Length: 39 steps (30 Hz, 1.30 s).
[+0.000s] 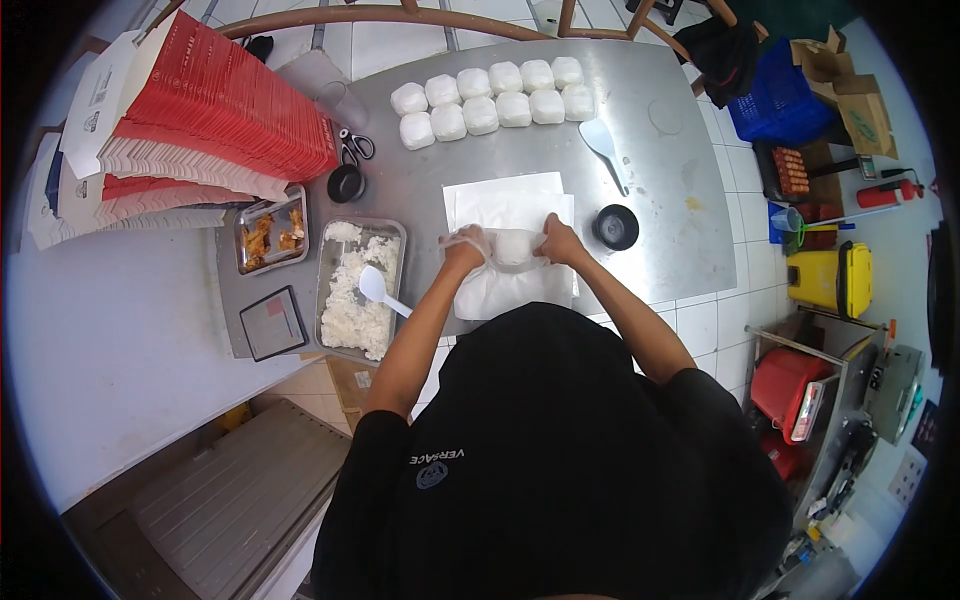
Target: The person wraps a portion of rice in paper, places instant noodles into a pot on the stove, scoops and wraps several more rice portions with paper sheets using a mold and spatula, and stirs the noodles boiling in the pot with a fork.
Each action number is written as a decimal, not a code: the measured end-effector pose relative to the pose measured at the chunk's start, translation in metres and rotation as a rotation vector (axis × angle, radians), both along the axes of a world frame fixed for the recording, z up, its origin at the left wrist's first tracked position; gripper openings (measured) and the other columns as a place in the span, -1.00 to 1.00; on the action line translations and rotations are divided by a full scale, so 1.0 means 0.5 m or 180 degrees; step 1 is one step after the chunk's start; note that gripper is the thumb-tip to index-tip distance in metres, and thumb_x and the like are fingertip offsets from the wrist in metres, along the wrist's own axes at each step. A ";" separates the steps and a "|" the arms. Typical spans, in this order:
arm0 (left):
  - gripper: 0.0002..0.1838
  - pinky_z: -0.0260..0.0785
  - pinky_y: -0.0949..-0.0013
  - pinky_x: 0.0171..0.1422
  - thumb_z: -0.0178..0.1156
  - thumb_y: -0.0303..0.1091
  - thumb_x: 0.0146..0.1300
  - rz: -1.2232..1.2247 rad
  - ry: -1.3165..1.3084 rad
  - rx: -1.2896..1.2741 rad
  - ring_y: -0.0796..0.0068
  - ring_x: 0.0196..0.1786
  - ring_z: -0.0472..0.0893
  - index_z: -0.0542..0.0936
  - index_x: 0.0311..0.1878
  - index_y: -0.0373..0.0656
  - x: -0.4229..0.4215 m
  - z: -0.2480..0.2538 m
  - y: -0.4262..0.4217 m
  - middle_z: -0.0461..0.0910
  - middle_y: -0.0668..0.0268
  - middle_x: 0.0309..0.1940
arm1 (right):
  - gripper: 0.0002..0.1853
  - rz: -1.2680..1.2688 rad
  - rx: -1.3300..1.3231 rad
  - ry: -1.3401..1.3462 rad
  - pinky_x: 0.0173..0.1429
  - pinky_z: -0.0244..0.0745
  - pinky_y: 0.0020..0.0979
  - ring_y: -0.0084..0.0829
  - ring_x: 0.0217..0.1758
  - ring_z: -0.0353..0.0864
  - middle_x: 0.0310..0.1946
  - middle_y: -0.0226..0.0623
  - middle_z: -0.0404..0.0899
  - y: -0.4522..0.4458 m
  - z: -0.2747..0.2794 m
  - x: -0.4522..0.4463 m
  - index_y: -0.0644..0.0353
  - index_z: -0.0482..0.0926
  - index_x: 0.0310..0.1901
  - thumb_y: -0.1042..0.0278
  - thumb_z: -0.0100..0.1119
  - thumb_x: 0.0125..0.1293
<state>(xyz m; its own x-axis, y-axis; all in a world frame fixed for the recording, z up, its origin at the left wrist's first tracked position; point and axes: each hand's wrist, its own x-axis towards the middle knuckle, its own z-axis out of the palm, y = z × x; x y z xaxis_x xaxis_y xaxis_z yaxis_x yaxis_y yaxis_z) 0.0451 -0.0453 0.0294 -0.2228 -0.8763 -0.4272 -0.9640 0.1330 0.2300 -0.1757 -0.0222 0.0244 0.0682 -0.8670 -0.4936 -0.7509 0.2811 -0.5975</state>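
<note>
A white rounded block of rice (514, 247) sits on a sheet of thin white wrapping paper (490, 295), with more white sheets beneath. At its left side is my left hand (464, 248), with clear plastic around it and its fingers closed at the paper's edge. On the other side my right hand (560, 241) pinches the paper close to the block. Left of my arms stands a metal tray of rice (348, 290) with a white rice paddle (374, 284) lying in it. Two rows of wrapped white packets (481, 115) stand at the table's far side.
Around the metal table (680, 230) are a black bowl (616, 228), a white spoon (601, 145), a smaller black bowl (346, 183), scissors (356, 147), a tray of brown food (272, 232) and a tablet (273, 323). Red folded boxes (215, 95) are stacked at the left.
</note>
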 end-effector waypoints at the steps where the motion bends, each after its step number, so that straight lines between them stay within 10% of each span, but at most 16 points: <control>1: -0.72 0.37 -0.13 0.01 0.11 -0.14 0.20 0.0149 -0.0172 -0.0149 0.06 -0.14 0.66 0.66 -0.23 -0.13 -0.008 -0.004 -0.008 0.67 0.04 -0.24 | -0.50 0.0174 -0.0051 0.0351 -0.02 0.55 -0.15 -0.02 -0.10 0.64 -0.26 0.01 0.61 -0.008 0.030 0.013 0.16 0.41 -0.09 0.32 0.49 -0.04; 4: -0.77 0.41 -0.06 -0.03 0.13 -0.24 0.17 -0.0095 -0.0405 -0.0843 0.06 -0.19 0.66 0.61 -0.30 -0.21 -0.029 0.007 -0.026 0.65 0.06 -0.31 | -0.45 0.0649 -0.1383 0.1374 0.02 0.55 -0.18 -0.06 -0.04 0.58 -0.23 -0.03 0.54 0.015 0.095 0.041 0.21 0.42 -0.10 0.29 0.53 -0.10; 8: -0.82 0.46 0.02 -0.05 0.12 -0.29 0.18 -0.1221 0.0054 -0.1192 0.06 -0.17 0.64 0.58 -0.31 -0.21 0.006 -0.004 -0.022 0.61 0.06 -0.32 | -0.63 0.1469 -0.1453 0.0650 -0.07 0.55 -0.12 -0.07 -0.07 0.57 -0.21 -0.06 0.51 0.009 0.046 0.029 0.23 0.46 -0.14 0.37 0.36 0.03; 12: -0.80 0.53 0.07 -0.07 0.08 -0.30 0.23 -0.0793 0.0688 -0.0738 0.02 -0.18 0.65 0.62 -0.23 -0.16 0.040 -0.029 0.044 0.62 0.04 -0.21 | -0.84 0.0909 -0.1524 0.0585 -0.21 0.57 -0.10 -0.04 -0.29 0.63 -0.26 0.00 0.48 0.066 0.050 0.037 0.27 0.42 -0.20 0.49 0.12 0.18; 17: -0.75 0.51 0.05 -0.09 0.02 -0.26 0.33 0.0124 0.1203 -0.1003 -0.01 -0.19 0.63 0.59 -0.10 -0.17 0.010 -0.031 0.119 0.61 0.06 -0.18 | -0.29 0.0605 -0.1412 0.0093 -0.20 0.49 0.05 0.15 -0.30 0.61 -0.34 0.15 0.58 0.121 0.055 0.057 0.35 0.00 0.43 0.61 -0.08 0.22; 20: -0.70 0.51 0.07 -0.04 0.06 -0.28 0.32 0.0568 0.1211 -0.0998 -0.03 -0.15 0.62 0.59 0.04 -0.14 -0.014 -0.040 0.144 0.61 0.03 -0.09 | -0.27 0.0233 -0.0571 0.0313 -0.15 0.52 -0.02 0.08 -0.25 0.63 -0.35 0.13 0.60 0.123 0.080 0.076 0.45 0.02 0.41 0.58 -0.01 0.18; 23: -0.61 0.49 0.24 0.05 0.21 -0.28 0.27 0.1112 0.1778 -0.1073 0.14 -0.06 0.64 0.56 0.12 -0.26 -0.015 -0.077 0.162 0.65 0.11 -0.05 | -0.24 -0.0432 -0.0635 -0.0208 -0.09 0.49 0.03 0.13 -0.24 0.62 -0.32 0.18 0.61 0.104 0.061 0.095 0.42 0.03 0.41 0.61 0.02 0.13; 25: -0.45 0.43 0.40 0.10 0.28 -0.19 0.26 0.2685 0.4134 0.0341 0.42 -0.05 0.61 0.48 0.22 -0.33 -0.016 -0.097 0.149 0.64 0.18 -0.03 | -0.23 -0.0663 -0.0785 -0.0479 -0.06 0.47 0.05 0.16 -0.23 0.61 -0.28 0.20 0.61 0.112 0.043 0.109 0.39 0.04 0.42 0.63 0.01 0.12; 31: -0.41 0.41 0.51 0.08 0.26 -0.06 0.32 0.3049 0.4890 0.0404 0.57 -0.02 0.55 0.43 0.24 -0.31 -0.050 0.061 0.124 0.58 0.32 -0.01 | -0.28 -0.0730 -0.1397 -0.1158 0.11 0.45 -0.10 0.08 0.08 0.54 0.03 0.17 0.55 0.118 0.142 0.135 0.25 0.07 0.44 0.67 -0.08 0.19; 39: -0.26 0.37 0.31 0.19 0.19 0.15 0.30 0.2436 0.3681 -0.0631 0.32 0.04 0.56 0.44 0.26 -0.36 -0.027 0.095 0.089 0.59 0.10 0.02 | -0.33 -0.0572 -0.1451 -0.1191 0.16 0.46 -0.24 -0.03 0.26 0.48 0.14 0.11 0.52 0.122 0.198 0.154 0.17 0.12 0.43 0.65 -0.08 0.26</control>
<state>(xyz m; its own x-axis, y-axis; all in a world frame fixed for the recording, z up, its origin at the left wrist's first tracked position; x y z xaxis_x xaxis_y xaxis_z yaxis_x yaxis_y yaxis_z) 0.0315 -0.0010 0.0769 0.1953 -0.9624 -0.1887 -0.0913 -0.2094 0.9736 -0.0987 0.0386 0.1235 -0.0016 -0.9991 -0.0414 -0.4316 0.0380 -0.9012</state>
